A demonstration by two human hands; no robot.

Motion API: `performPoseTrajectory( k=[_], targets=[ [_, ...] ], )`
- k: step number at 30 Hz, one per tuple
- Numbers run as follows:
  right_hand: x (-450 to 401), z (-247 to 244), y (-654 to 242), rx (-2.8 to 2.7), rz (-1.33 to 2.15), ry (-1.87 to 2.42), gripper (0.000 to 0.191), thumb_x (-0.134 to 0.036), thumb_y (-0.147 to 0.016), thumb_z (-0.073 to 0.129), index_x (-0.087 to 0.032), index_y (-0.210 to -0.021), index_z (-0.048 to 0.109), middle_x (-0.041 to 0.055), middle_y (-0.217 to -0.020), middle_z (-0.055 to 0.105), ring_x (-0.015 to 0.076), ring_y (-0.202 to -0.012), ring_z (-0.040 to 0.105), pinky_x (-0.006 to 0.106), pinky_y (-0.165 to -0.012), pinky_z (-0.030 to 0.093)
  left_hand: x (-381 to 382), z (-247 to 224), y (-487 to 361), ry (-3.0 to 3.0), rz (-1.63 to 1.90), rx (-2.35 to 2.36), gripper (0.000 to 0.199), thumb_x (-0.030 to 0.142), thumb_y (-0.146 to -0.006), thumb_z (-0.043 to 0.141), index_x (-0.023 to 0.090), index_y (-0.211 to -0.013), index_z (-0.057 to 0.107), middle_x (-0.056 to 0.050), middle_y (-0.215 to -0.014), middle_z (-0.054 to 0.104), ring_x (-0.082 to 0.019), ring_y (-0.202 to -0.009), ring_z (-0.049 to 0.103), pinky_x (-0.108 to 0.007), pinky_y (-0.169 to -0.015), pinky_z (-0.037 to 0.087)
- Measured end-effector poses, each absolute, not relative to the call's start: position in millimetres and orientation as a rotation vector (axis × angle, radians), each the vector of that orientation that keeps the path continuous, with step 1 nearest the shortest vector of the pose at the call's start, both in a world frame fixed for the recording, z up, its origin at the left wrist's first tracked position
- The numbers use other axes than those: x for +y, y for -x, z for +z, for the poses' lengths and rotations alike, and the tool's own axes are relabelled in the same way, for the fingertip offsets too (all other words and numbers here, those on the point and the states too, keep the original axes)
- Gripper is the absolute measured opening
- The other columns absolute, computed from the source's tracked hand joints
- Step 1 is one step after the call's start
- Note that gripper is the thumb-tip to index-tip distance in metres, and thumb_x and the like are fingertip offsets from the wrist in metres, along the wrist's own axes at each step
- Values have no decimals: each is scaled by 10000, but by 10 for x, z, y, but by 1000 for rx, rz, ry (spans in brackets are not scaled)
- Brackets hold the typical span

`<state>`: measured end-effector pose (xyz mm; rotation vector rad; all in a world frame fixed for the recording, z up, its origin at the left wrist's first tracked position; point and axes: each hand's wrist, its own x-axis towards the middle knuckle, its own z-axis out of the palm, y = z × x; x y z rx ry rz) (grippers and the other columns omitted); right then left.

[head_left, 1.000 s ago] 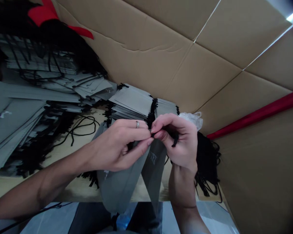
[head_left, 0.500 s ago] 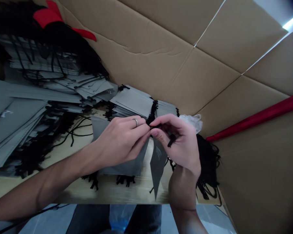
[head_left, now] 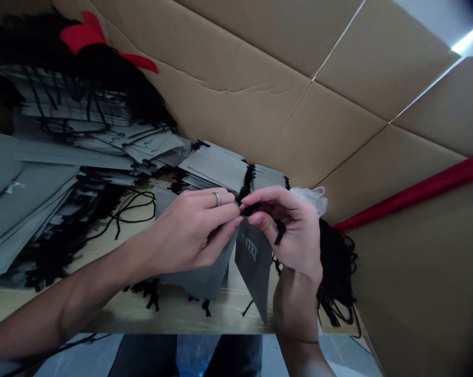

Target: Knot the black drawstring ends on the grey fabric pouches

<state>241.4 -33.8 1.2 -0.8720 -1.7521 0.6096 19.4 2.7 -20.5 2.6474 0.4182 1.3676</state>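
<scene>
My left hand [head_left: 202,225], with a ring on one finger, pinches black cord [head_left: 252,208] near the middle of the view. The thumb and forefinger of my right hand [head_left: 289,225] close on the same cord, and a knotted black end [head_left: 279,231] lies against the palm. Below the fingertips hangs a grey card [head_left: 254,254] with white lettering, tilted. More grey card [head_left: 200,280] shows under my left hand, with black cord ends at its lower edge. Exactly where the cord meets the hanging card is hidden by my fingers.
Stacks of grey cards [head_left: 216,166] with black cords stand behind my hands. Larger piles [head_left: 43,193] fill the left, with a red strip [head_left: 83,36] above. At right are clear plastic [head_left: 312,199], a black cord bundle [head_left: 336,267] and cardboard walls [head_left: 409,235].
The hanging card has turned, so its lettering shows more clearly. The grey card under my left hand has shifted a little. Both hands stay close together on the cord.
</scene>
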Motion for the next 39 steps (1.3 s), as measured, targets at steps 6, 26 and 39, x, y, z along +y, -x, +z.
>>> performPoseTrajectory(
  k=[6,26,39],
  targets=[
    [-349,28,-2410,-1660,486,946,300,-504,-998,976,-245,-922,844,28,-865,841,172,-738,767,268,-639,630,17,-213,-217,-2735,1413,454,263,94,-1146,580,207,-909,602,-9,-835,593,-170,-772,520,-361,-658,413],
    [-301,7,-2813,-2100,473,969,551,-205,-1074,829,-348,-1596,729,60,-1304,815,197,-969,756,299,-765,658,601,-170,74,-1560,2292,1216,405,438,-1142,791,190,-823,764,36,-729,573,-104,-682,503,-341,-645,341],
    [-331,-23,-2441,-1697,234,972,68,-213,-1059,877,-242,-1026,826,-14,-881,817,112,-693,728,211,-608,581,497,-202,58,-2094,1847,1327,406,329,-975,869,212,-1354,784,-92,-1406,782,-360,-1461,628,-550,-1272,522]
  ],
)
